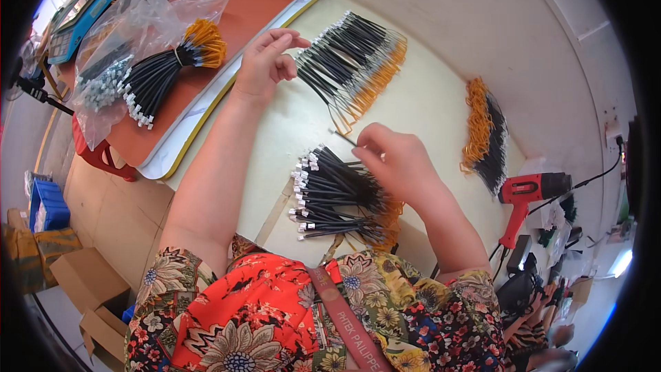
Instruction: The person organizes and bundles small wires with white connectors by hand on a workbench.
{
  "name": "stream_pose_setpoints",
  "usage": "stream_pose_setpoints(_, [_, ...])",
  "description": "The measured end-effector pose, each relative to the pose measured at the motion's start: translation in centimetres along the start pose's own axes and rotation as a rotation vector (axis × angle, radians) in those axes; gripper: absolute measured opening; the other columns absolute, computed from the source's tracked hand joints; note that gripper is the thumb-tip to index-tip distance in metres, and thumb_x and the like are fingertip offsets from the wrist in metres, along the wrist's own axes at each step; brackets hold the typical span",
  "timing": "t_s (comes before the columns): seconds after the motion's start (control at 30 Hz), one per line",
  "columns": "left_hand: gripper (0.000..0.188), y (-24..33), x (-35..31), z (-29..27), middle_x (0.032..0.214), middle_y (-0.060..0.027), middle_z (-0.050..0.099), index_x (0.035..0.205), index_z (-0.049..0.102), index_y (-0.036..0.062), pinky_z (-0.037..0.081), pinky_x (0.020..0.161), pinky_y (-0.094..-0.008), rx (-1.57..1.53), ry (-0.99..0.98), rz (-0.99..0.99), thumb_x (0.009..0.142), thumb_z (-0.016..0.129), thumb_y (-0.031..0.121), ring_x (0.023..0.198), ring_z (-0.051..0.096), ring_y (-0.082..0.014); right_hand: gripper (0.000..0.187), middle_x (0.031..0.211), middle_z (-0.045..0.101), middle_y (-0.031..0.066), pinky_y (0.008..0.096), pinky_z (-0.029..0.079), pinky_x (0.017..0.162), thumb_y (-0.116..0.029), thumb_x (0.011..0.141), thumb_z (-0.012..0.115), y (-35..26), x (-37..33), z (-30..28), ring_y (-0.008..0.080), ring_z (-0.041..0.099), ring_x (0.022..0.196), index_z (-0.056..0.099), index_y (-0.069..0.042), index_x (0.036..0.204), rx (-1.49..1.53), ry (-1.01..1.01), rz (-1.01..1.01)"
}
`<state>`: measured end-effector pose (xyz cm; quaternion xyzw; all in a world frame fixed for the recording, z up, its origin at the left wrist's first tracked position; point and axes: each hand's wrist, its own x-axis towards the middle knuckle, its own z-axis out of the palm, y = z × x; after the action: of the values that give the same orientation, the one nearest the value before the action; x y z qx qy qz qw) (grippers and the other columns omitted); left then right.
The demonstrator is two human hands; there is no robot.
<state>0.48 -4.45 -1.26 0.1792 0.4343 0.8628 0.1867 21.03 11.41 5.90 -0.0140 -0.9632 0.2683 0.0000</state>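
My right hand [399, 162] pinches one short black cable [343, 138], its small end pointing toward the far left. Just below it lies a loose heap of black cables [337, 196] with white connectors on the left and orange wire ends on the right. My left hand [265, 62] hovers at the left end of a neat row of black cables [354, 55]. Its fingers are partly bent and apart, with nothing visible in them. The cables in that row lie side by side, white connectors toward the upper left, orange wires toward the lower right.
Another cable bundle [486, 134] rests by the wall. A red heat gun [530, 196] stands at the table's right edge. On the orange-red surface at left lie a tied cable bundle [162, 83], a clear plastic bag [96, 72] with connectors, and a blue device [82, 17].
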Motion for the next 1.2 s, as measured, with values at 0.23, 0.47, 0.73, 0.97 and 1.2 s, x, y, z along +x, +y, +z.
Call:
stream_pose_setpoints(0.23, [0.025,-0.1,-1.2,1.8,0.095,-0.0096,0.063,0.105,0.058,0.0025,0.047,0.053,-0.021,0.061,-0.422,-0.277,0.088,0.058,0.021,0.06,0.059,-0.0102,0.015,0.068,0.062,0.006,0.0239,0.046,0.057,-0.011,0.082,0.062,0.7,2.6,-1.9,0.0102,0.058,0.059,0.061,-0.001,0.093,0.184,0.107,0.07])
stream_pose_setpoints(0.47, [0.019,-0.2,-1.5,2.3,0.094,-0.0093,0.063,0.1,0.058,0.0019,0.048,0.056,-0.0224,0.08,-0.426,-0.301,0.089,0.057,0.018,0.062,0.059,-0.0109,0.016,0.071,0.062,0.0043,0.022,0.047,0.058,-0.015,0.086,0.058,1.7,7.0,-0.1,0.0101,0.058,0.061,0.059,0.0,0.092,0.795,-0.083,0.185])
stream_pose_setpoints(0.73, [0.02,0.2,-0.9,1.4,0.093,-0.0101,0.063,0.105,0.057,0.0037,0.048,0.056,-0.0199,-0.137,-0.299,-0.175,0.091,0.052,0.018,0.064,0.06,-0.0091,0.025,0.084,0.064,0.0054,0.0254,0.05,0.069,-0.023,0.091,0.052,2.2,6.4,0.1,0.013,0.062,0.075,0.057,-0.001,0.103,1.105,-0.446,0.235])
stream_pose_setpoints(0.97, [0.02,0.1,-0.6,0.8,0.089,-0.0078,0.063,0.104,0.058,0.004,0.049,0.058,-0.0206,-0.161,-0.288,-0.143,0.09,0.055,0.018,0.069,0.062,-0.0106,0.022,0.082,0.064,0.005,0.0215,0.047,0.065,-0.02,0.089,0.055,1.2,6.0,0.4,0.0102,0.061,0.073,0.059,-0.001,0.099,0.916,-0.379,0.225])
stream_pose_setpoints(1.2, [0.018,-0.1,-0.4,0.5,0.088,-0.0086,0.064,0.101,0.058,0.0034,0.05,0.058,-0.0212,-0.158,-0.299,-0.118,0.09,0.055,0.017,0.069,0.062,-0.0116,0.013,0.07,0.062,0.0053,0.0215,0.042,0.052,-0.014,0.087,0.057,2.0,6.3,1.1,0.0084,0.055,0.057,0.059,-0.001,0.085,0.83,-0.306,0.187])
